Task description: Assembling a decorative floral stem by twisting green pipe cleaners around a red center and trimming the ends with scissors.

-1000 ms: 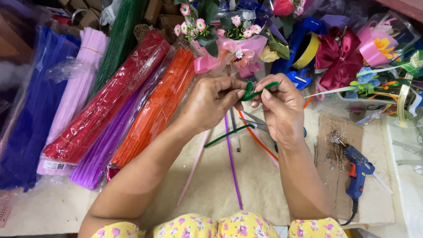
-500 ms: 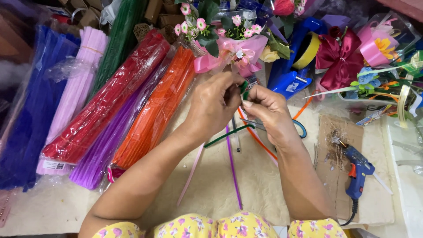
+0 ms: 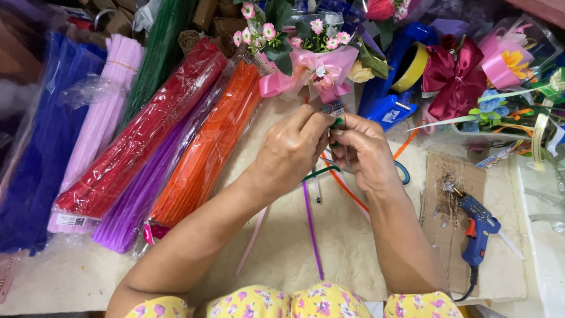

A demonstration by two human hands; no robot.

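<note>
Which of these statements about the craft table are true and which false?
1. Both hands meet around a green pipe cleaner. True: the left hand and right hand pinch it between them.
2. The glue gun is in the right hand. False: it lies on a piece of cardboard to the right.
3. The red pack of pipe cleaners lies beside the orange pack. True.
4. A purple pipe cleaner lies loose below the hands. True.
5. The maroon bow lies left of the blue pack. False: it is far to the right.
</note>
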